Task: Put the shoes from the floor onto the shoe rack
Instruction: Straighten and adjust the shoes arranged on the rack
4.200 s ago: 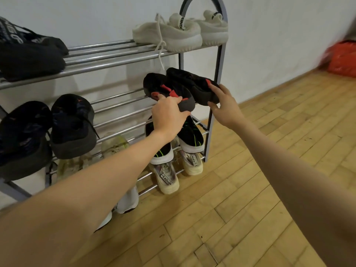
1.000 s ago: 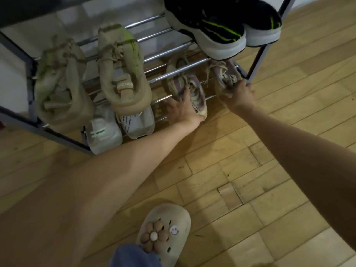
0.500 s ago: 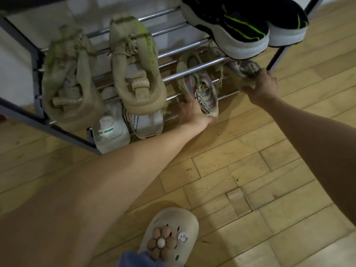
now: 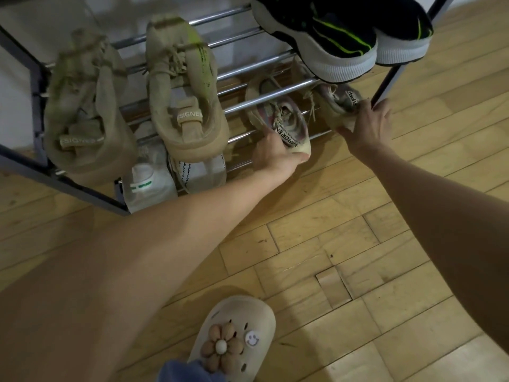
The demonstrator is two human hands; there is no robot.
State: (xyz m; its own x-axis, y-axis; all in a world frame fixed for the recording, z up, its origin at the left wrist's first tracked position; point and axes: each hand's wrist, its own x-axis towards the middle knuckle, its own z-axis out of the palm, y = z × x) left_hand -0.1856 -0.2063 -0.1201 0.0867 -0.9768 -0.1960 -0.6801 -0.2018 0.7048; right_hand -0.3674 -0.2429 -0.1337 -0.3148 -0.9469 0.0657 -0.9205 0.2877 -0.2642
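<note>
Hands (image 4: 272, 154) (image 4: 367, 125) gripping beige sneakers (image 4: 278, 117), seemingly on bottom rack (image 4: 264, 64) bars, parquet floor (image 4: 358, 244)

Shoe count on the chrome-bar shoe rack (image 4: 264, 98): two big tan knit sneakers (image 4: 187, 106), two white sneakers (image 4: 148, 183) underneath, two black ones with neon-green stripes (image 4: 330, 42), two beige-and-pink knit runners (image 4: 281, 119). One cream clog with a flower charm (image 4: 237, 340) on the floor.
</note>
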